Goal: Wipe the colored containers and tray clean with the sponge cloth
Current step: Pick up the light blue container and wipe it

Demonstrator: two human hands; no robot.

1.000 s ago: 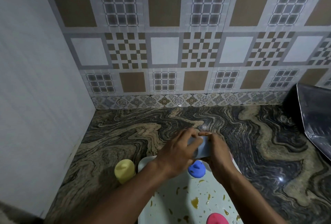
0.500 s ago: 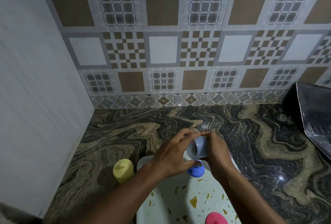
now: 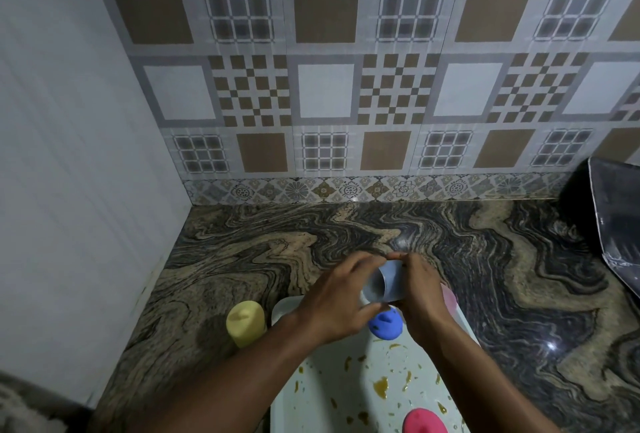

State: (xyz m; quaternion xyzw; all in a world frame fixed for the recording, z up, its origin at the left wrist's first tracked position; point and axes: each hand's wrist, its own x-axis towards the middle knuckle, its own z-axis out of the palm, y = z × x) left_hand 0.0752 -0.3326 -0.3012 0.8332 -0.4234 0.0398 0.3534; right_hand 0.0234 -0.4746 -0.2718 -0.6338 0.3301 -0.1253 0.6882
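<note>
Grips a pale blue cup in both hands above the far end of the white tray, tipped on its side with the mouth toward the left. Right hand wrapped round the body, left hand curled over the rim. No telling whether the sponge cloth lies under a palm; a pinkish patch behind the right hand is too hidden to name. Best done by turning the cup slowly against the wiping fingers, covering rim and inside, and keeping it over the tray so drips land there. Worth minding the blue container just beneath. Yet to wipe, by the look of it: the spattered tray, the pink container on its near end, and the yellow container beside it on the counter.
</note>
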